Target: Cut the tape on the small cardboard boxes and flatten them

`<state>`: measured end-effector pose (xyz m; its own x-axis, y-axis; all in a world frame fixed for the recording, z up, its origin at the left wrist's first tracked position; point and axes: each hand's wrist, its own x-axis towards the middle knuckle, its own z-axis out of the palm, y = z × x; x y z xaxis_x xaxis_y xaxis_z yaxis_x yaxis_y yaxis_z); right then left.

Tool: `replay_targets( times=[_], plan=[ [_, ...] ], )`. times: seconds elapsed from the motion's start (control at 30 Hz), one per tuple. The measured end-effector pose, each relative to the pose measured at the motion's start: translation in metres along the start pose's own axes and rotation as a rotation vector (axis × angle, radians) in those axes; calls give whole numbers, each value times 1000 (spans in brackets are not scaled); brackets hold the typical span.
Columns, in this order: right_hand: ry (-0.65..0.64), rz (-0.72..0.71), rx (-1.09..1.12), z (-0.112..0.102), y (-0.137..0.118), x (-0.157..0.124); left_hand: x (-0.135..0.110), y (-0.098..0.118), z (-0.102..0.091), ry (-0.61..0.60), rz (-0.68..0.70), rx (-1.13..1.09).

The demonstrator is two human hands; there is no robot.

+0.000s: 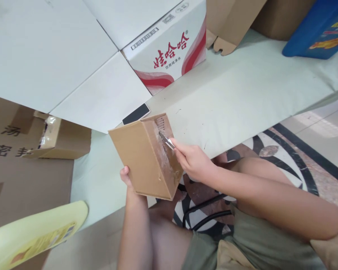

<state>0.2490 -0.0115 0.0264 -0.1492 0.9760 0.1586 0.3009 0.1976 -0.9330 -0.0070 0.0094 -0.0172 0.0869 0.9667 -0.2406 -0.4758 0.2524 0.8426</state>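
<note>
A small brown cardboard box (135, 157) is held up tilted over the front edge of the covered table. My left hand (125, 176) grips it from the lower left; the thumb shows on its face, and the other fingers are hidden behind it. In my right hand (193, 159) is a utility knife (166, 141), closed in the fingers. The knife's metal tip touches the box's narrow right side, along a strip of clear tape (163, 159) that looks wrinkled and torn. Dark printed marks lie near the top of that side.
White cartons (101, 90) and a red-and-white printed carton (169, 56) stand behind the box. A dark flat device (136, 113) lies beside them. A yellow bottle (39, 232) is at lower left, a blue container (315, 33) at upper right. Brown boxes (64, 138) stand at left.
</note>
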Motion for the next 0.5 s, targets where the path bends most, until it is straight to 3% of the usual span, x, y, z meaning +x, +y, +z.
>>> replay_targets(
  times=[0.3, 0.5],
  plan=[
    [-102, 3, -80, -9, -3, -5, -2, 3, 6, -53, -19, -79],
    [-88, 10, -87, -25, 2, -3, 1, 5, -4, -76, -45, -105]
  ],
)
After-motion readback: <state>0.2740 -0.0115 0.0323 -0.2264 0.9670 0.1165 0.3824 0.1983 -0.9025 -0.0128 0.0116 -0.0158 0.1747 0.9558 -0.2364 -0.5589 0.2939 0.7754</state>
